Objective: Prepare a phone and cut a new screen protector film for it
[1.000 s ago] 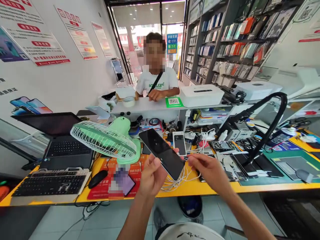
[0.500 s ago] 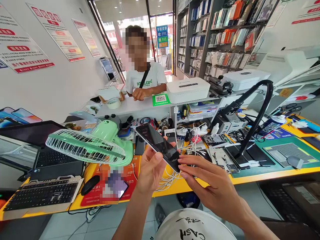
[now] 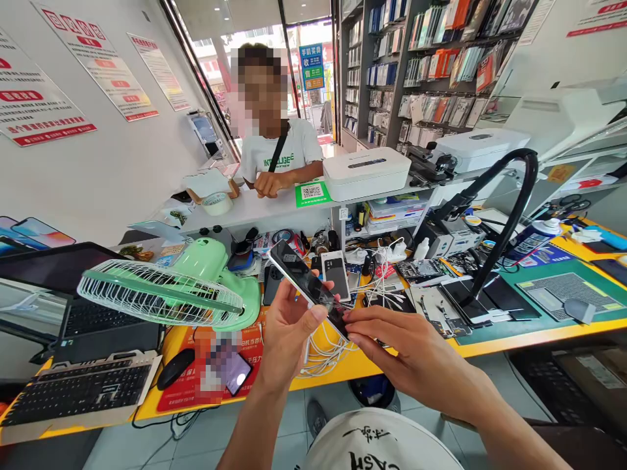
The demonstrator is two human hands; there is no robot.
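A dark-screened smartphone (image 3: 302,274) with a pale edge is held up at a slant over the desk. My left hand (image 3: 288,333) is closed around its sides, thumb along the near edge and fingertips showing at the far edge. The fingers of my right hand (image 3: 416,356) are drawn together at the phone's lower right end, gripping it there; the exact contact is partly hidden. Below and left, another phone (image 3: 238,372) with a lit screen lies on a red mat (image 3: 183,385). White cables (image 3: 323,359) are bundled beneath the held phone.
A green fan (image 3: 166,294), a keyboard (image 3: 83,385) and a mouse (image 3: 175,369) are at left. To the right, a black gooseneck arm (image 3: 514,222) rises above a green work mat (image 3: 592,277). Across the counter (image 3: 274,207), a person (image 3: 281,153) leans near a white box (image 3: 367,175).
The held phone has tilted, so its screen looks narrower and more of its pale side shows. My left hand has shifted slightly left; the whole view has turned a little.
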